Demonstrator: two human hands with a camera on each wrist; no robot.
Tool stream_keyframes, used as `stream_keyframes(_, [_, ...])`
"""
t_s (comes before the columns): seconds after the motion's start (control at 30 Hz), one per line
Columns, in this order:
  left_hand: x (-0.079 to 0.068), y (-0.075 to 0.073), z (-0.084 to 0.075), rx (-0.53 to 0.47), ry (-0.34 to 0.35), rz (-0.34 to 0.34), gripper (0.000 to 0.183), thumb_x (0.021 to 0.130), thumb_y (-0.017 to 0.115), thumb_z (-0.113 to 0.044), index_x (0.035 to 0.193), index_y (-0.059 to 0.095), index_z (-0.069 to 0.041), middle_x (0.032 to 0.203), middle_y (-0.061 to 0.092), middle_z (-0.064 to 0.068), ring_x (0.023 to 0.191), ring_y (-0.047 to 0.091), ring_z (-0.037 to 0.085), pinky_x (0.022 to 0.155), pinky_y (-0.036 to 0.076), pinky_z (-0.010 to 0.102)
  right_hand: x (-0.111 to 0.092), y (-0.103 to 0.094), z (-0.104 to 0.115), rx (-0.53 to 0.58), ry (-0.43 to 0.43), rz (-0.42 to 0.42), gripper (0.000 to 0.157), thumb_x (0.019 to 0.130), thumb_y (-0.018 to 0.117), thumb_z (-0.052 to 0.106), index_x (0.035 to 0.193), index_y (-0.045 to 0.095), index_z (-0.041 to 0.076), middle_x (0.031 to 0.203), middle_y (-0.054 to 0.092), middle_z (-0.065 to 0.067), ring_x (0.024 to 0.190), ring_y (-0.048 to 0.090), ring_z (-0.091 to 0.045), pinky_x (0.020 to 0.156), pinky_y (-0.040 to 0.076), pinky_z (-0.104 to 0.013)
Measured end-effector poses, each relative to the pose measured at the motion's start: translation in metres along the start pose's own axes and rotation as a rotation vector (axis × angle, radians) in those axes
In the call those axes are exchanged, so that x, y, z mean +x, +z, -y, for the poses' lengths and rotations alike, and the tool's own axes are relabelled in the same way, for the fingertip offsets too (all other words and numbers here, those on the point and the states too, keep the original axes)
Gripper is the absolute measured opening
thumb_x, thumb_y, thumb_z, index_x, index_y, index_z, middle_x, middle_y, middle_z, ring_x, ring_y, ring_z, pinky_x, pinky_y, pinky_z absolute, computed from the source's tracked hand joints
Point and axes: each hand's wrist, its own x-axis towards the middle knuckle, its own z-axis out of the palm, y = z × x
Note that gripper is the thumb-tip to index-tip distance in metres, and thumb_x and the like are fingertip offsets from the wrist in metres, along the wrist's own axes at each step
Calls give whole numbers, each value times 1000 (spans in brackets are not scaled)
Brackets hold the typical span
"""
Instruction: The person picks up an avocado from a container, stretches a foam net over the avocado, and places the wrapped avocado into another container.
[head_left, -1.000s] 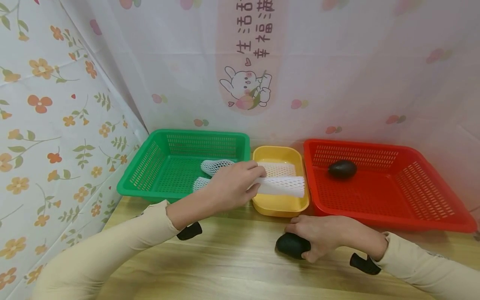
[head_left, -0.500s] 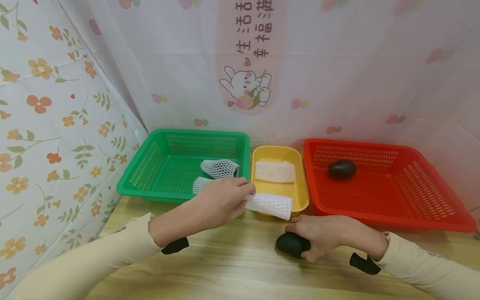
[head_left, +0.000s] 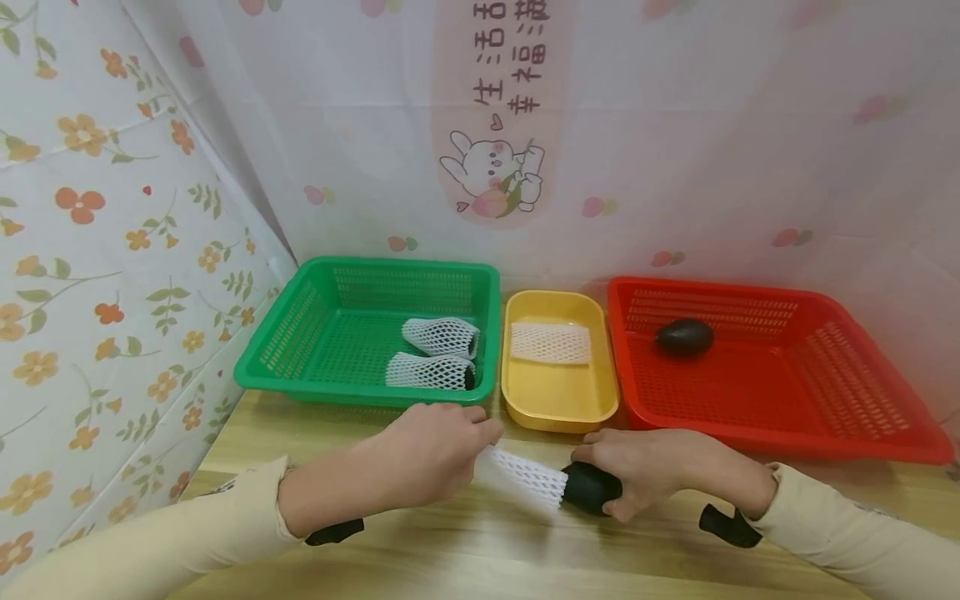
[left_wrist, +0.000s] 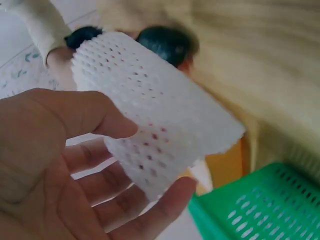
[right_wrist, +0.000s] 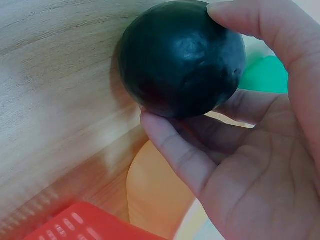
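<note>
Left hand (head_left: 431, 457): thumb and fingers pinch a white foam net sleeve (head_left: 531, 478) near one end; other end right by the dark avocado-like fruit (head_left: 591, 489), contact unclear. Right hand (head_left: 652, 471): fingers grasp the fruit by its sides, low at the surface (head_left: 480, 554), in front of the yellow tray (head_left: 558, 406). Sleeve looks very light, soft, stretchy, probably easy to tear; best pinched gently at the rim. Fruit looks firmer, heavier, smooth, maybe slippery; hold round one end, don't squeeze hard.
</note>
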Motion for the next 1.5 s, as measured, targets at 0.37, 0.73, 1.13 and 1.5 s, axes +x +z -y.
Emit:
stream_keyframes(0.37, [3,27,7,45,-145,166,31,83,77,-6,113,67,-10,89,63,4,70,60,21,57,52,36,-2,-2,0,0,27,13,60,79,84,29,128,61,4,112,58,3,96,52,-9,85,48,-31])
stream_keyframes(0.73, [1,34,3,88,-213,252,45,83,80,-15,125,65,-13,104,66,8,85,65,27,65,56,41,-3,-1,0,16,35,23,58,79,85,29,127,62,6,112,58,5,95,51,-8,84,48,-31])
stream_keyframes(1.13, [17,40,-8,208,37,81,40,98,70,-14,134,59,-25,101,47,-1,91,43,18,70,40,27,-2,-2,-1,13,57,33,58,79,85,29,127,62,7,110,58,5,94,52,-8,85,48,-31])
stream_keyframes(1.5, [26,53,-4,207,112,74,47,99,67,-12,137,60,-39,99,46,-4,90,42,16,68,36,24,-1,-2,0,13,43,35,56,79,85,28,126,63,7,107,57,7,93,51,-7,84,48,-30])
